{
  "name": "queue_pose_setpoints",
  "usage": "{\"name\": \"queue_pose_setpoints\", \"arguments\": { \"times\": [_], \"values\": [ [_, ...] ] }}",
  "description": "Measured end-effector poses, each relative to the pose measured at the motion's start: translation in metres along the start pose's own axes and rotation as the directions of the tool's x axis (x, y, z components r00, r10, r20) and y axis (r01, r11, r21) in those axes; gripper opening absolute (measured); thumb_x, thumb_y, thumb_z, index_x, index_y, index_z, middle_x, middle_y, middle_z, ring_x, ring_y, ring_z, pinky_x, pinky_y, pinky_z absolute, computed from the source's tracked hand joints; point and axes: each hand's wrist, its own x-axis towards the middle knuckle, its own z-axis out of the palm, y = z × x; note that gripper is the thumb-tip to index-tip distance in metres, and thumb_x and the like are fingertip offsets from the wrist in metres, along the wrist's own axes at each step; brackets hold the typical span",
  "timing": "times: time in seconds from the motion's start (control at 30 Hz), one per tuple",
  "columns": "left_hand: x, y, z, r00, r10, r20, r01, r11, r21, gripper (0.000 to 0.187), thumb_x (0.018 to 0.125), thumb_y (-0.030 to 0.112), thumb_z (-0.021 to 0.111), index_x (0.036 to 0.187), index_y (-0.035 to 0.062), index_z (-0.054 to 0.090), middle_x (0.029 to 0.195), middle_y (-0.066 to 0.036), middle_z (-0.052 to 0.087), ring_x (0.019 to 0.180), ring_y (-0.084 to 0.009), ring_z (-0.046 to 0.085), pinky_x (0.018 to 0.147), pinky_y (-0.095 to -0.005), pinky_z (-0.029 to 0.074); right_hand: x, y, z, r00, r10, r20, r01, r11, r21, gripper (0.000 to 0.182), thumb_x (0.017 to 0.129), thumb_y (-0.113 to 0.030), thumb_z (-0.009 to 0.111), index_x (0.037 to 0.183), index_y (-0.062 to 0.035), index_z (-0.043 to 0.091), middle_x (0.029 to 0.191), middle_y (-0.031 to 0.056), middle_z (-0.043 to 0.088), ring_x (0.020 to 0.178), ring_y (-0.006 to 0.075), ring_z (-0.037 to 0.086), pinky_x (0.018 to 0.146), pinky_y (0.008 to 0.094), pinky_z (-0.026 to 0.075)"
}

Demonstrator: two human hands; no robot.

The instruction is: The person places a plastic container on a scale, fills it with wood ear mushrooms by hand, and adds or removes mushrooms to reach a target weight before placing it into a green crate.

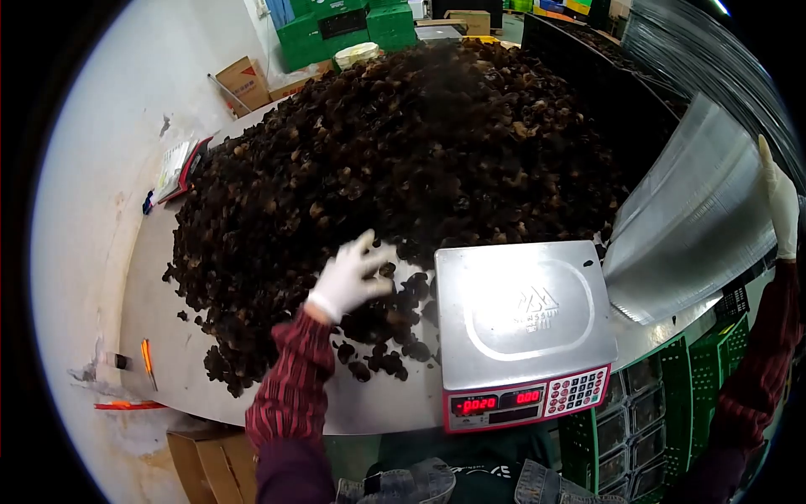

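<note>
My left hand, in a white glove, is slightly blurred and reaches over the near edge of a big heap of dark wood ear mushrooms. Its fingers are spread, with loose pieces scattered on the table beneath. Right of it stands a digital scale, its steel plate bearing only a tiny dark scrap and its red display lit. At the far right my right hand, also gloved, lies along the outer edge of a stack of clear plastic trays, a finger stretched upward.
The heap covers most of the metal table. A red clipboard with papers lies by the left wall, near an orange-handled tool. Green crates stand behind; another green crate and a cardboard box sit below the table's front.
</note>
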Motion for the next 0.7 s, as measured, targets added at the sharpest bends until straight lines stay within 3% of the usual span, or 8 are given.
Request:
{"name": "queue_pose_setpoints", "arguments": {
  "times": [0.07, 0.13, 0.2, 0.27, 0.4, 0.53, 0.6, 0.7],
  "values": [
    [0.058, -0.007, -0.012, 0.98, 0.022, -0.195, -0.007, 0.997, 0.076, 0.054, 0.075, 0.033, 0.073, 0.127, 0.0232, 0.062, 0.133, -0.016, 0.053, 0.119, -0.0344, 0.052, 0.097, -0.0416, 0.046, -0.003, -0.018, -0.014, 0.983, 0.146, 0.108, -0.152, 0.988, 0.043, 0.079, 0.098, -0.062, 0.027, 0.084, 0.0022, 0.071, 0.063, 0.0172, 0.064, 0.055, 0.0318, 0.059, 0.057, 0.039, 0.046],
    [0.118, -0.036, -0.004, 0.91, 0.046, -0.412, 0.03, 0.984, 0.176, 0.054, 0.079, 0.036, 0.07, 0.131, 0.0267, 0.058, 0.137, -0.017, 0.049, 0.127, -0.0363, 0.045, 0.103, -0.0485, 0.04, -0.003, -0.013, -0.008, 0.988, 0.13, 0.081, -0.137, 0.987, 0.082, 0.087, 0.095, -0.069, 0.021, 0.08, 0.001, 0.071, 0.066, 0.022, 0.064, 0.057, 0.0339, 0.06, 0.059, 0.0431, 0.044],
    [0.14, -0.035, 0.013, 0.933, -0.268, -0.241, 0.317, 0.929, 0.192, 0.064, 0.073, 0.055, 0.071, 0.131, 0.0312, 0.057, 0.153, -0.016, 0.029, 0.138, -0.0418, 0.028, 0.104, -0.0629, 0.032, -0.006, -0.013, -0.008, 0.995, 0.098, 0.015, -0.099, 0.986, 0.134, 0.084, 0.096, -0.067, 0.023, 0.084, 0.0004, 0.071, 0.064, 0.021, 0.064, 0.057, 0.0337, 0.06, 0.059, 0.0428, 0.044],
    [0.141, -0.016, 0.036, 0.939, -0.341, 0.034, 0.313, 0.894, 0.322, 0.065, 0.073, 0.06, 0.068, 0.131, 0.0316, 0.057, 0.151, -0.02, 0.029, 0.136, -0.0409, 0.031, 0.102, -0.0565, 0.037, -0.003, -0.008, -0.007, 0.997, 0.073, 0.03, -0.076, 0.991, 0.107, 0.082, 0.097, -0.066, 0.023, 0.086, -0.0005, 0.072, 0.064, 0.0207, 0.063, 0.056, 0.0328, 0.059, 0.059, 0.0427, 0.043],
    [0.089, -0.005, 0.054, 0.955, -0.189, 0.228, 0.125, 0.956, 0.265, 0.056, 0.076, 0.048, 0.067, 0.127, 0.0273, 0.06, 0.128, -0.016, 0.051, 0.119, -0.0371, 0.048, 0.096, -0.045, 0.046, -0.002, 0.0, -0.004, 0.997, 0.038, 0.062, -0.039, 0.999, 0.013, 0.079, 0.098, -0.064, 0.027, 0.084, 0.0002, 0.071, 0.062, 0.02, 0.062, 0.052, 0.0291, 0.054, 0.056, 0.0412, 0.042],
    [0.019, 0.002, 0.039, 0.892, -0.113, 0.437, 0.045, 0.986, 0.163, 0.05, 0.078, 0.045, 0.069, 0.125, 0.0289, 0.062, 0.134, -0.015, 0.05, 0.119, -0.0379, 0.049, 0.098, -0.0454, 0.045, -0.005, -0.017, -0.016, 0.988, 0.128, 0.081, -0.148, 0.933, 0.329, 0.07, 0.098, -0.058, 0.039, 0.081, 0.0024, 0.069, 0.055, 0.0078, 0.053, 0.052, 0.0179, 0.045, 0.052, 0.0344, 0.037],
    [-0.01, -0.01, 0.034, 0.942, -0.005, 0.335, -0.046, 0.989, 0.142, 0.048, 0.078, 0.042, 0.071, 0.123, 0.0292, 0.063, 0.137, -0.014, 0.048, 0.121, -0.0385, 0.047, 0.1, -0.0445, 0.044, -0.011, -0.026, -0.042, 0.975, 0.065, 0.213, -0.164, 0.856, 0.491, 0.051, 0.098, -0.043, 0.054, 0.072, 0.0002, 0.062, 0.059, -0.0039, 0.039, 0.059, 0.0087, 0.035, 0.052, 0.0269, 0.03],
    [-0.033, -0.042, 0.017, 0.987, 0.01, 0.162, -0.023, 0.997, 0.076, 0.054, 0.073, 0.03, 0.077, 0.126, 0.0287, 0.062, 0.146, -0.015, 0.039, 0.13, -0.0383, 0.041, 0.104, -0.0459, 0.04, -0.011, -0.003, -0.06, 0.952, -0.177, 0.249, -0.02, 0.777, 0.629, 0.035, 0.097, -0.027, 0.061, 0.071, -0.0035, 0.057, 0.069, -0.0062, 0.042, 0.066, 0.0058, 0.035, 0.059, 0.023, 0.03]
  ]
}}
